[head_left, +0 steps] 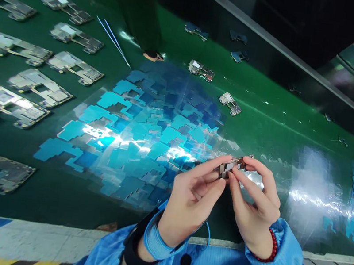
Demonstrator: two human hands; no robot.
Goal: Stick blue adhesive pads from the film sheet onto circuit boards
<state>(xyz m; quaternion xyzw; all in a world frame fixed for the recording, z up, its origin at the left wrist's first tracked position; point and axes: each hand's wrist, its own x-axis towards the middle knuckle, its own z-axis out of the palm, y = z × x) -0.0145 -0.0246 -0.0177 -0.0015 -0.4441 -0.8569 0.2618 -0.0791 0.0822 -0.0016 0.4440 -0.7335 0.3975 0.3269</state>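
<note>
So the thing in hand here is a small brown-and-silver metal circuit board [227, 169], up off the dark green work surface [253, 117] and right at the fingertips of both hands. Neither hand is really nearer, they're both touching it. Its long axis runs slantwise, low end toward the left hand [191, 197], high end toward the right hand [255, 205].

Left is pinching the low end between thumb and fingers. Right is grasping too, one finger along the high end, with thumb and another fingertip close together at the face near the middle. Can't tell if those two tips have hold of anything thin.

Just left of the hands there's a big spread of flat teal-blue plastic film cutouts [139, 133]. Past that, well apart from the fingers, slim blue-and-silver metal tweezers [114, 42] lie untouched, tips angled roughly toward the film
</note>
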